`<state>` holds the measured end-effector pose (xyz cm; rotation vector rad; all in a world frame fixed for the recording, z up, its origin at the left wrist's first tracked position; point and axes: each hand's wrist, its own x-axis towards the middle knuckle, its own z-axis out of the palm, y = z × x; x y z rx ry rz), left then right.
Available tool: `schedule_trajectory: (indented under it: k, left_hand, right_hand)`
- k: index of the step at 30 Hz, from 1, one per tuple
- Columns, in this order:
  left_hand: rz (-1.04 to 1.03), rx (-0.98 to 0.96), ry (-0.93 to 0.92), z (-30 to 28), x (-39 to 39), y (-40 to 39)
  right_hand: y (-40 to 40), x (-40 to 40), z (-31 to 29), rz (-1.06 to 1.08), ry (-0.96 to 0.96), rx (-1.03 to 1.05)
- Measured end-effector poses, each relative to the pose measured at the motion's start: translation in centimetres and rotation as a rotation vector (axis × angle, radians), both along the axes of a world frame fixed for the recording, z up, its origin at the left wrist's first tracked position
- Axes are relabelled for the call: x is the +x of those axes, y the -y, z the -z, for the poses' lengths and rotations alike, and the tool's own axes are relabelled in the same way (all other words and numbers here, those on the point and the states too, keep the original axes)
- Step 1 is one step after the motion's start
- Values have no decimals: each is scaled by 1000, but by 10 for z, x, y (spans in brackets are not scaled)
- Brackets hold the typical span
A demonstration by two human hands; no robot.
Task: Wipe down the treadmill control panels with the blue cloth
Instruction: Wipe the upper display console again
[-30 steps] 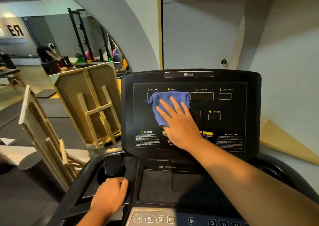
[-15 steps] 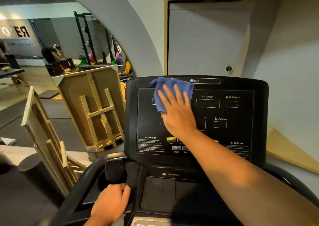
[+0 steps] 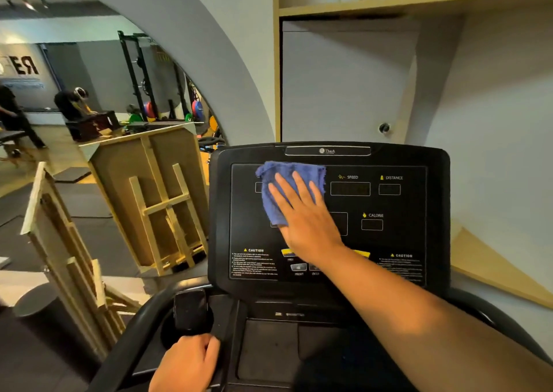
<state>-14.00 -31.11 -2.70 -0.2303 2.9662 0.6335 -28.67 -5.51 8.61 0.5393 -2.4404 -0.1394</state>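
The black treadmill control panel [image 3: 398,212] stands upright in front of me, with SPEED, DISTANCE and CALORIE labels showing. A crumpled blue cloth [image 3: 276,194] lies flat against its upper left part. My right hand [image 3: 305,218] presses the cloth to the screen with fingers spread, covering the panel's middle and some buttons. My left hand [image 3: 187,364] is curled on the treadmill's left handrail [image 3: 125,340] at the bottom.
A black phone-like object [image 3: 191,311] sits in the console's left cup holder. Wooden frames [image 3: 155,200] lean to the left of the treadmill. A wall mirror at left reflects a gym with racks and people. A grey wall and wooden shelf rise behind the panel.
My right hand slid the cloth up to the panel's top edge, then back down a little onto the upper left displays. My left hand stayed on the handrail.
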Motion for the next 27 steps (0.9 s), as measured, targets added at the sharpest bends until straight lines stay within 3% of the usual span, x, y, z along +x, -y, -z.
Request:
schedule_trajectory:
  k: [9,15,20,22,27]
  left_hand:
    - [6,-20,39,-1,-2,0]
    - [-41,-12,102,7,-7,4]
    - [-138,90,167,14,-17,7]
    - [-96,26,87,8,-12,5]
    - [-38,3,-3,2,2,2]
  right_hand:
    - [-142,39,23,435,-42,-449]
    - [-67,23,7,536,-29,-689]
    - [47,4,-1,269,-10,-362]
    - [80,-2,0,126,7,-215]
    - [71,-4,9,-293,52,245]
